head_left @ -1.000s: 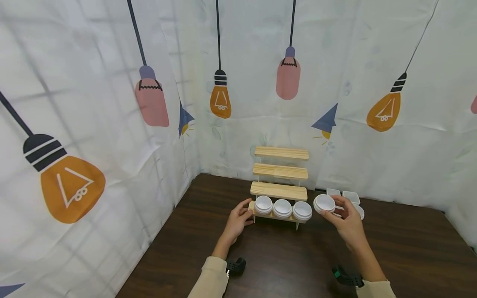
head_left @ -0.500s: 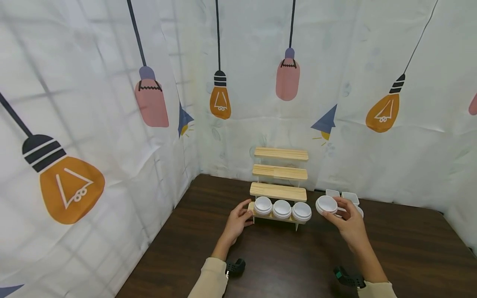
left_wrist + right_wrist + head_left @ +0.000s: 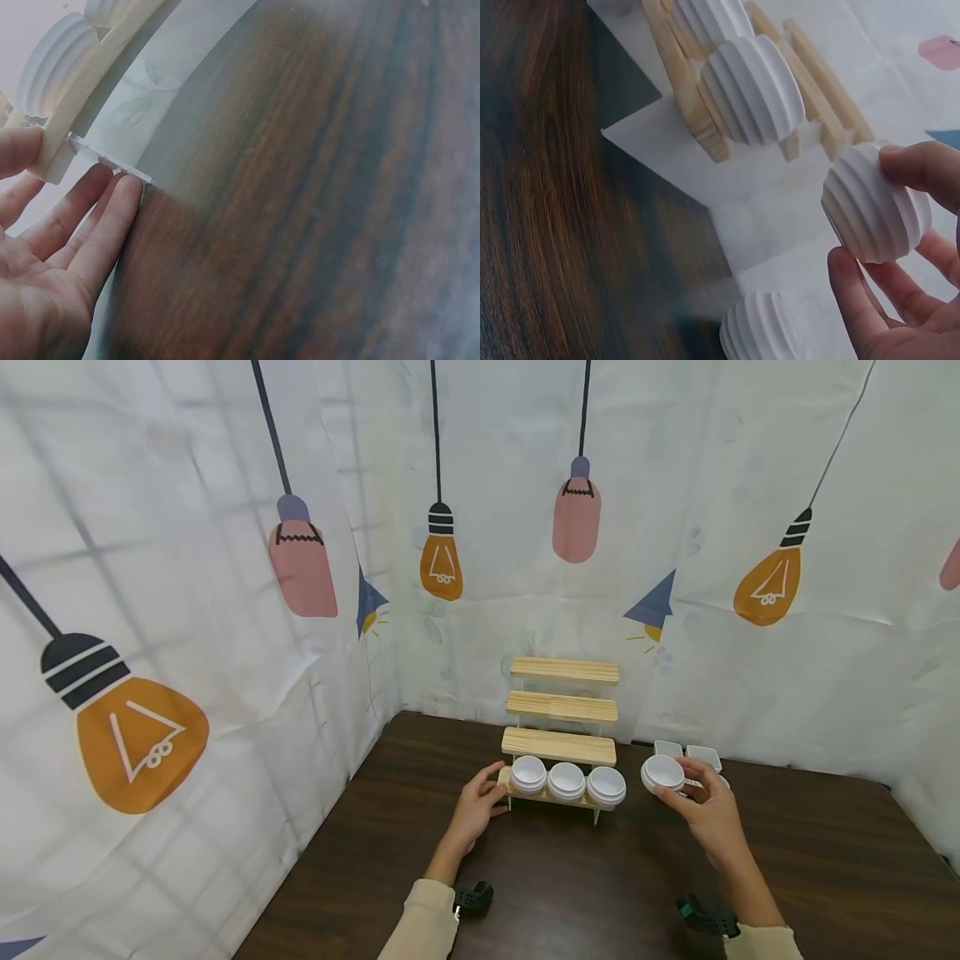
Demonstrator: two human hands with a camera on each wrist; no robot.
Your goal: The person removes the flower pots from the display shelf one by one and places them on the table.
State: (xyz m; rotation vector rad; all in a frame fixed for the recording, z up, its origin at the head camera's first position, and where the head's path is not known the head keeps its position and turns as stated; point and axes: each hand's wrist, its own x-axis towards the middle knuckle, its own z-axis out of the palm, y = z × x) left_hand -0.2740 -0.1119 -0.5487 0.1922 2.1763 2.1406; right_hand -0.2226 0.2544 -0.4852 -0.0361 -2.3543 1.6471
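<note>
A tiered wooden display stand [image 3: 558, 747] has three white ribbed round pots standing side by side on its lowest board, the middle one [image 3: 566, 782] included. My left hand [image 3: 472, 804] grips that board's left end, thumb on the wood [image 3: 56, 154] and fingers against the clear leg [image 3: 112, 161] beneath. To the right of the stand, my right hand [image 3: 708, 810] pinches another white ribbed pot [image 3: 877, 202] between thumb and fingers, its mouth facing up. That pot is held apart from the stand's nearest pot [image 3: 754, 90].
Behind my right hand stand small white square pots [image 3: 703, 757]. A further ribbed pot [image 3: 761, 330] appears low in the right wrist view. The dark wooden table [image 3: 570, 877] backs onto a printed curtain [image 3: 495, 627]. The stand's upper boards [image 3: 564, 669] bear nothing.
My right hand has moved slightly to the right with its pot, widening the gap to the stand. The left hand keeps its grip on the board.
</note>
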